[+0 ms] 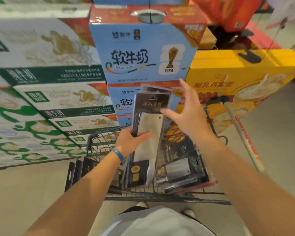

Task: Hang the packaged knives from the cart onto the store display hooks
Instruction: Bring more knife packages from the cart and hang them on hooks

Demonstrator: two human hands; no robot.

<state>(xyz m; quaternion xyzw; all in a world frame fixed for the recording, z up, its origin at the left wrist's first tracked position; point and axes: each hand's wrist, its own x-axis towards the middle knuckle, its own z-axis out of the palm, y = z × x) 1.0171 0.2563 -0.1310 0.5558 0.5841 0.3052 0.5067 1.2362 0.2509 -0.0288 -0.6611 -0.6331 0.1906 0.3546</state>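
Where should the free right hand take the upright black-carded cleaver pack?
Pinch the right edge of the black header card, below the hang slot, coming from the right: the cleaver pack stands upright, the left hand grips its lower left, and the open right hand hovers there.

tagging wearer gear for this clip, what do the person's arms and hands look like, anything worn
Both forearms are bare, no sleeves in view. The left hand and right hand are ungloved, with no rings or watch showing. The left wrist wears a blue wristband with a blurred yellowish marking.
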